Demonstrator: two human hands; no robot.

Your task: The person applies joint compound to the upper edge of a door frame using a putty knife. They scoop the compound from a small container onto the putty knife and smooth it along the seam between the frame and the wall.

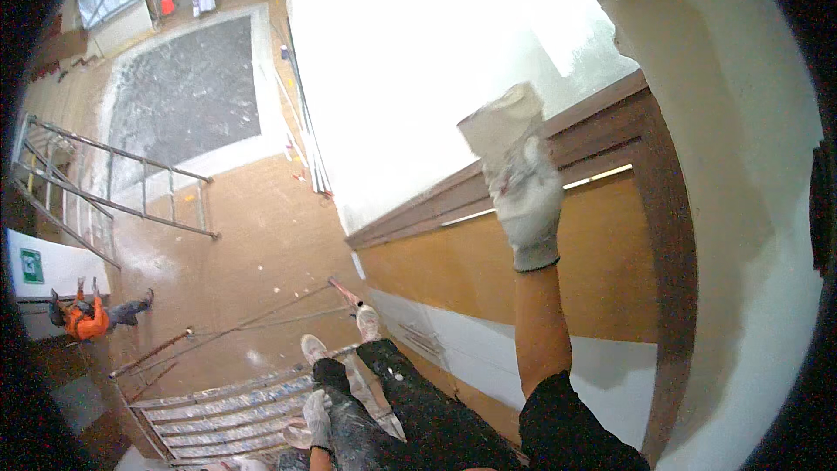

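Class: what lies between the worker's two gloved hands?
In the head view, the paint-spattered black trousers lie between the left hand, low by the platform, and the right hand gripping a white block.

two gloved hands: left, right; one sanding block; one ladder; one cone.

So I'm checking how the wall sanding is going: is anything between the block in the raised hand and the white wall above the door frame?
Nothing visible does. The gloved right hand presses the pale sanding block up to the white wall, just above the brown door frame.
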